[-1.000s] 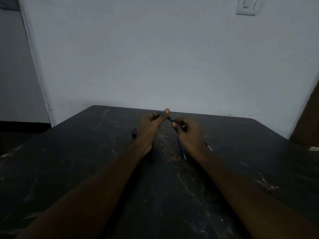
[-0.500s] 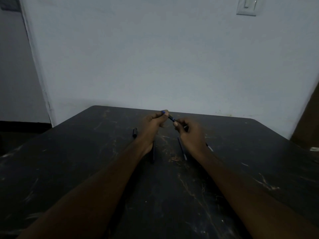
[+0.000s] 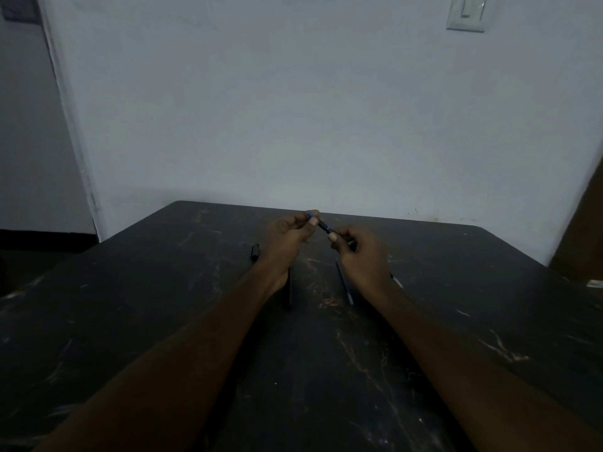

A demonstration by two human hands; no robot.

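Observation:
Both hands meet above the far middle of a dark marbled table [image 3: 326,370]. Between them is a short dark pen [image 3: 323,226] with a blue end, slanting down to the right. My left hand [image 3: 290,236] pinches its upper, blue end between thumb and fingers. My right hand [image 3: 359,256] pinches its lower end with thumb and forefinger. On the table under the hands lie a dark pen [image 3: 288,290] below the left wrist and a thin bluish pen [image 3: 345,283] beside the right wrist. The dim light hides fine detail.
A small black cap [image 3: 255,251] lies on the table left of my left hand. A pale-tipped pen end [image 3: 396,281] shows right of the right wrist. A white wall stands behind the table, with a light switch [image 3: 466,13] high on the right.
The hands stay almost in place. My left thumb has curled down over the pen's blue end, and the gap between the two hands' fingertips looks slightly wider.

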